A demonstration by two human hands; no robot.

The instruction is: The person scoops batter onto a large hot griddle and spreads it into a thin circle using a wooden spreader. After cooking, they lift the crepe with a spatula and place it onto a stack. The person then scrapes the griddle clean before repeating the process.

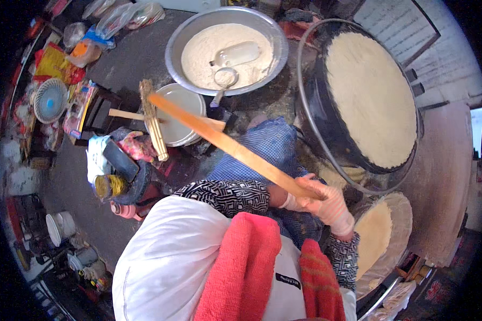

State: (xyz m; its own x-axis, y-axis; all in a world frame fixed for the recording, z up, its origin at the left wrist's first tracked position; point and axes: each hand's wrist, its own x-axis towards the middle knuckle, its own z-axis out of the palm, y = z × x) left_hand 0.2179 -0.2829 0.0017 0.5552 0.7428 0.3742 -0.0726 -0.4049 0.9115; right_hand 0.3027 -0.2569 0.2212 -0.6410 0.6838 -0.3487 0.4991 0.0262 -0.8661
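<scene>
A long flat wooden slat point(235, 152) slants from my hands up toward the left. My right hand point(334, 209), in a thin pale glove, is closed around its near end. Close against it, my left hand point(293, 203), also gloved, is closed at the slat's lower edge; its fingers are partly hidden. To the right, a very large round sheet of pale dough point(372, 101) covers the top of a black round griddle point(334, 120). A metal hoop point(301, 91) stands tilted around the griddle's left side. The slat's far end reaches over a pale round tub point(185, 101).
A metal basin point(172, 64) of flour holds a clear bottle point(238, 53) and a ladle point(225, 77). A straw brush point(154, 125) lies across the tub. Another round pale sheet point(374, 235) is beside my right forearm. A blue checked cloth point(262, 152) is ahead of me.
</scene>
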